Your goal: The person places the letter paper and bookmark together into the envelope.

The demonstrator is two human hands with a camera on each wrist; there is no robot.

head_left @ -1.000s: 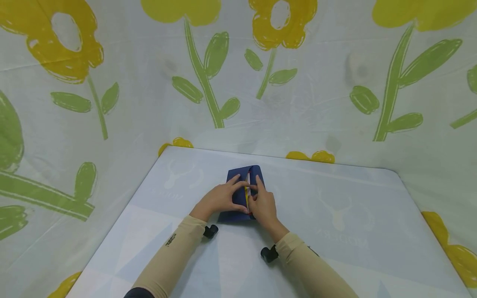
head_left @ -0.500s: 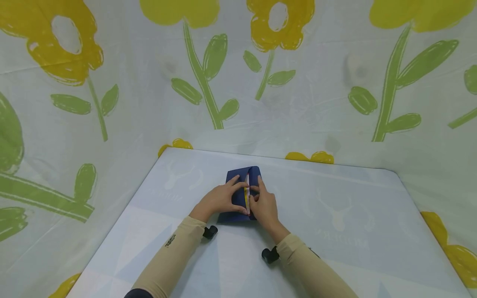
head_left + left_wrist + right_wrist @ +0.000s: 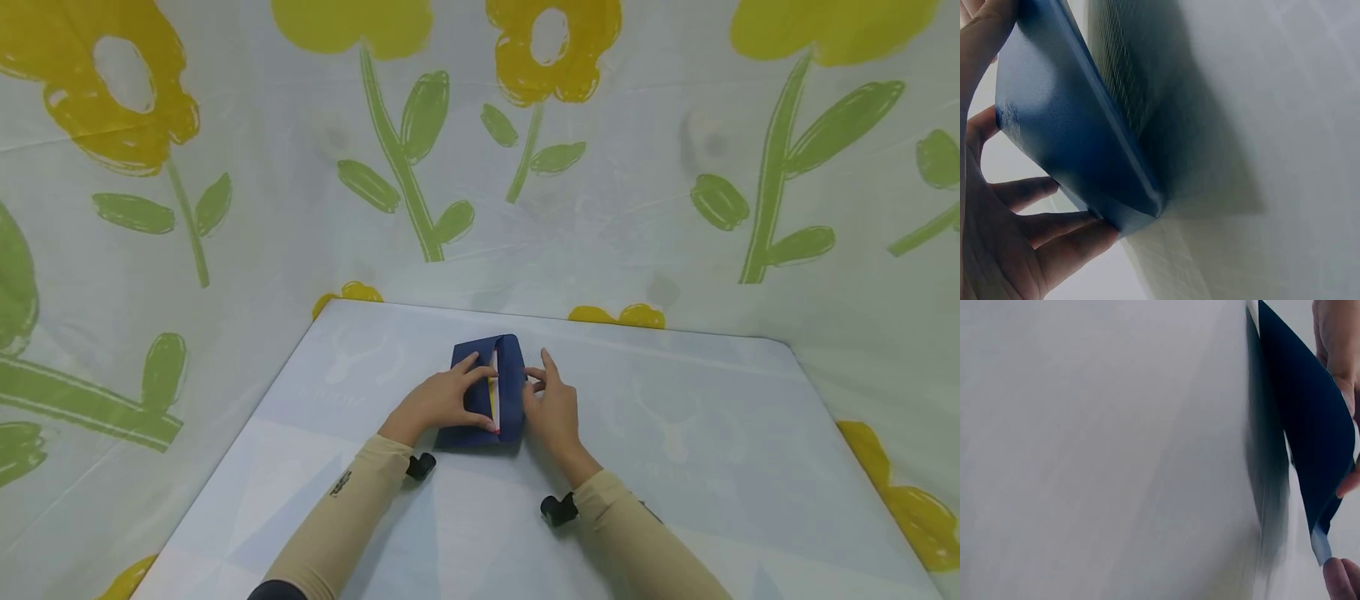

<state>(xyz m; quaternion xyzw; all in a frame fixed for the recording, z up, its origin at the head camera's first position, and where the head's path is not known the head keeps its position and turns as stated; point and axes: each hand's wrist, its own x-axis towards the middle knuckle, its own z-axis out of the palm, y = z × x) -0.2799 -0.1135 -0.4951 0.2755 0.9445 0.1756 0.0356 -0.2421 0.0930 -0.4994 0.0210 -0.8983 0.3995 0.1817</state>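
A dark blue envelope [image 3: 512,392], its long flap on the right side, lies on the table. A strip of white, yellow and red contents [image 3: 494,396] shows in the slot between body and flap. My left hand [image 3: 442,400] holds the envelope from the left, thumb and index finger at the slot's edge; the left wrist view shows its fingers along the blue side [image 3: 1066,106]. Just right of the flap, my right hand [image 3: 553,410] has its index finger raised and its other fingers bent loosely at the flap's edge. Whether they touch it, I cannot tell. In the right wrist view the flap [image 3: 1310,412] stands slanted.
The pale patterned table [image 3: 660,467] extends around the envelope. Behind it hangs a white cloth [image 3: 637,192] printed with yellow flowers and green leaves. Small black cameras [image 3: 558,510] sit at both wrists, over beige sleeves [image 3: 341,517].
My right hand has come off the top of the flap and moved right, beside its edge. The flap is more exposed. My left hand keeps its place on the envelope; the view shifts slightly.
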